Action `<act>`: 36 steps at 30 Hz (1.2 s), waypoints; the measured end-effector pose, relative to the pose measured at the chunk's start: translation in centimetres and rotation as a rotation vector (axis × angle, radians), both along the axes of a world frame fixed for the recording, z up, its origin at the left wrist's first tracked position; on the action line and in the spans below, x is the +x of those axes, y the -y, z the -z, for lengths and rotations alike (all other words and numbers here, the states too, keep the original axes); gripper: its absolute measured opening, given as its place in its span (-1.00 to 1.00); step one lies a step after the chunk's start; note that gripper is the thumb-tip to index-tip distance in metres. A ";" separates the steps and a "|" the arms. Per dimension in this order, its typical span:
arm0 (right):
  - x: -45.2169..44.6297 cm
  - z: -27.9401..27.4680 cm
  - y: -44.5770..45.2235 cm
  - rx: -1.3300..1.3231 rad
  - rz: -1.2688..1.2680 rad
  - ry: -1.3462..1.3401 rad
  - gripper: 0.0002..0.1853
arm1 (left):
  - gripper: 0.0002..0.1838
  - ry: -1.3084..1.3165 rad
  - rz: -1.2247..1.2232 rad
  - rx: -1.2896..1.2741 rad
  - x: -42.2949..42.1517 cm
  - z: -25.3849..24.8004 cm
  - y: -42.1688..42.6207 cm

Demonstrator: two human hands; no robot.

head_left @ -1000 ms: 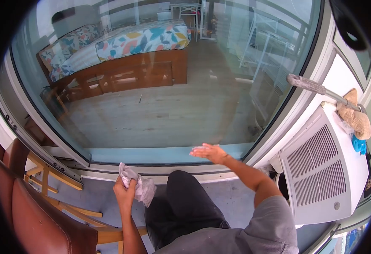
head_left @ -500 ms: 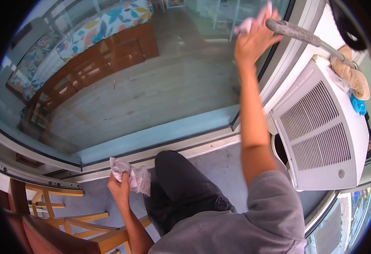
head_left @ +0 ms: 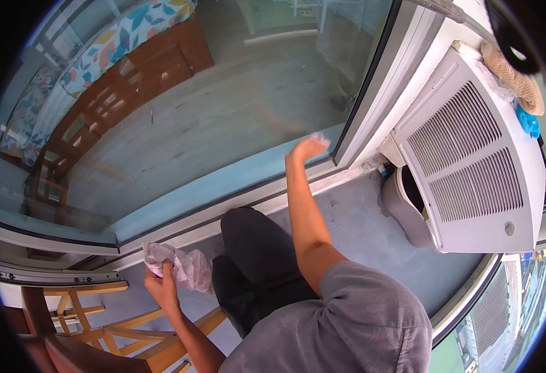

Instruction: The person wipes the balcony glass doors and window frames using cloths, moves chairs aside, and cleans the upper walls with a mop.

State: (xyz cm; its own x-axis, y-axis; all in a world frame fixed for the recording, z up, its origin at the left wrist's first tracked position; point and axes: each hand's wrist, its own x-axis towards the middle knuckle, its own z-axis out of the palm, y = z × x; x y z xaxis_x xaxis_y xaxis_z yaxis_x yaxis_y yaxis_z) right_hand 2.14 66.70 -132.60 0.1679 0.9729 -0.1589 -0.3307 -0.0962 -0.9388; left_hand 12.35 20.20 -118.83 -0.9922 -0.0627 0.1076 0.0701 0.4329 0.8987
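Crumpled pale pink cloth or paper [head_left: 192, 271] is gripped in my left hand [head_left: 163, 285], beside my knee at the lower left. My right hand [head_left: 308, 148] is at the lower right corner of the large glass pane [head_left: 235, 105], near its dark edge. Its fingers bend toward the glass, with something small and pale pinkish at the fingertips, too small to make out clearly. Whether the hand touches the pane is hard to tell.
A louvred white unit [head_left: 466, 155] leans at the right over a grey bin [head_left: 405, 208], with a tan cloth [head_left: 514, 78] on top. Wooden chairs [head_left: 92, 357] stand at lower left. Behind the glass is a bed [head_left: 123, 50].
My right hand rose to the pane's upper right, then came down to its lower right corner. The view has turned rightward. My left hand still grips the crumpled cloth or paper.
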 end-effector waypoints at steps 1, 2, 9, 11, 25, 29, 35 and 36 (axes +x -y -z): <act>-0.6 -4.5 -0.2 0.217 0.186 0.172 -0.43 | -0.69 -0.012 -0.015 0.003 -0.1 0.2 0.1; -0.3 -9.8 -0.2 0.440 0.261 0.209 -0.40 | -0.68 -0.021 -0.036 0.002 -0.1 0.3 0.3; 4.8 -26.3 0.2 1.327 -0.134 0.257 -0.37 | -0.72 0.038 -0.003 0.041 -0.2 -0.4 -2.3; 4.9 -24.3 -1.2 1.449 -0.046 0.421 -0.38 | -0.73 0.027 -0.010 0.029 -0.2 -1.0 -3.4; -1.6 -1.9 18.3 -0.636 -0.512 -0.347 -0.50 | -0.73 -0.046 -0.001 -0.061 1.6 -2.1 -2.0; -3.3 -6.0 21.4 0.061 -0.339 0.180 -0.46 | -0.73 -0.007 -0.015 0.013 1.5 -2.1 -2.3; -3.4 -2.5 21.0 0.418 -0.184 0.274 -0.33 | -0.73 -0.022 0.048 -0.058 1.2 -2.2 -3.1; -4.0 0.0 20.6 0.411 -0.117 0.329 -0.33 | -0.73 -0.017 0.035 -0.047 1.2 -2.2 -3.0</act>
State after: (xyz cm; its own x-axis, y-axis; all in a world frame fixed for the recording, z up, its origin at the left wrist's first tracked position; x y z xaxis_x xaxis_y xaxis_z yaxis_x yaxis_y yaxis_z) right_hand -1.89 46.14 -132.57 0.0312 0.9590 0.2815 -0.0224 0.2823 -0.9591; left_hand 13.60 23.18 -116.68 -0.9917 -0.0222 0.1264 0.1011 0.4715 0.8760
